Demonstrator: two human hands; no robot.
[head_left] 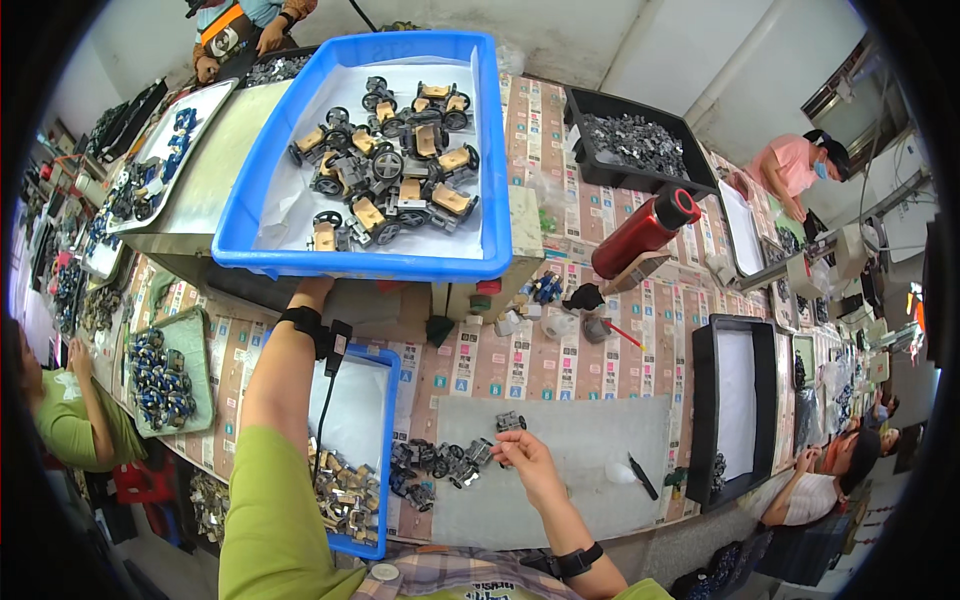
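Note:
My left arm reaches forward to the near edge of a raised blue tray (370, 262). Only the back part of my left hand (315, 286) shows below the rim; its fingers are hidden. The tray holds several small toy car chassis (388, 163) with black wheels and tan seats, on white paper. Over the grey work mat (590, 440), my right hand (530, 462) has thumb and fingers drawn together in a pinch; I cannot make out what is in them. Just beyond the fingertips lies a grey chassis piece (510, 422). Left of them is a cluster of grey wheeled chassis (440, 462).
A lower blue tray (385, 450) holds tan parts. To the right lie a black-handled tool (642, 478) and a black bin (705, 400). Beyond stand a red flask (640, 238), a cup (597, 328) and a black bin of grey parts (640, 180). Other people sit around.

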